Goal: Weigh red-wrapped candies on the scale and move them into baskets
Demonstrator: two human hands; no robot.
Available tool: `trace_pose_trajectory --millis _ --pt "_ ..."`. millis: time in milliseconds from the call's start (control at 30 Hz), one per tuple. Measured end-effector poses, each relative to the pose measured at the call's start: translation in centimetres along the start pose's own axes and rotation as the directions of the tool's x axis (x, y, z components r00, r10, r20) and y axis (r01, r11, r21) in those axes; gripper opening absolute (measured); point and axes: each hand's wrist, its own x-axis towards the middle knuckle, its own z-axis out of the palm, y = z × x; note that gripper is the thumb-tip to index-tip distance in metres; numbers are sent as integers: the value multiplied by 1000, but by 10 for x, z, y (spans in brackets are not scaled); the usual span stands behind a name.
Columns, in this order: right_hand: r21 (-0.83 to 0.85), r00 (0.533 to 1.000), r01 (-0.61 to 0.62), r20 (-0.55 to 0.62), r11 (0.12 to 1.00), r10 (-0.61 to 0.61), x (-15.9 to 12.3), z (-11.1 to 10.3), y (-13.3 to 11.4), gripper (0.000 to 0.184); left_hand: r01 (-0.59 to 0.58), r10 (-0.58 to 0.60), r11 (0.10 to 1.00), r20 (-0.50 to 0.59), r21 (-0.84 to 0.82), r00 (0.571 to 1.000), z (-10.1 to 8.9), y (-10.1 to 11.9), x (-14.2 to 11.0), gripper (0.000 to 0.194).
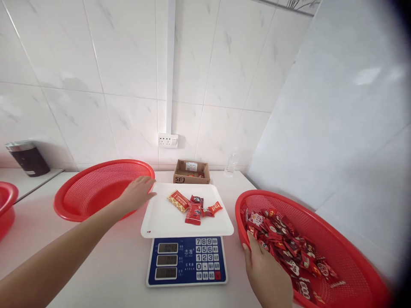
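Note:
My left hand (138,193) is open, its fingers stretched out at the right rim of a red mesh basket (96,188), close to the scale tray's left edge. The white tray (160,218) of a digital scale (186,262) bears several red-wrapped snacks (193,213) and a flat red-and-yellow packet (178,200). My right hand (268,273) is closed over the near left rim of another red basket (349,239), thumb outside; its other fingers are partly hidden. Inside that basket lies a heap of small red and dark snack packets (289,244).
Behind the scale stands a small open cardboard box (192,176) with red packets inside. A clear bottle (230,163) is near the wall. Further left are a dark canister with a silver top (28,159) and part of another red basket (7,196). A socket (168,140) is on the wall.

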Motion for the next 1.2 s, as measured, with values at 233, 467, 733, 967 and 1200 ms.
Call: trace_pose_trajectory --millis 233,467,733,967,1200 --pt "24 1000 -5 -4 1000 5 -1 -3 -2 51 -379 397 917 198 -122 896 32 60 18 63" --pt "38 999 25 -35 999 -24 1 1 0 50 -306 322 942 120 -135 939 22 61 25 57" --pt "109 995 74 -81 991 -65 3 10 8 54 93 -146 973 -252 -211 957 9 -9 -25 46" --pt "272 911 403 -213 874 -354 31 -1 -27 48 83 -285 931 -566 -355 773 54 -28 -67 49" --pt "244 883 445 39 861 -468 80 -16 -80 45 -211 -32 959 -812 -190 583 96 -13 -84 26"
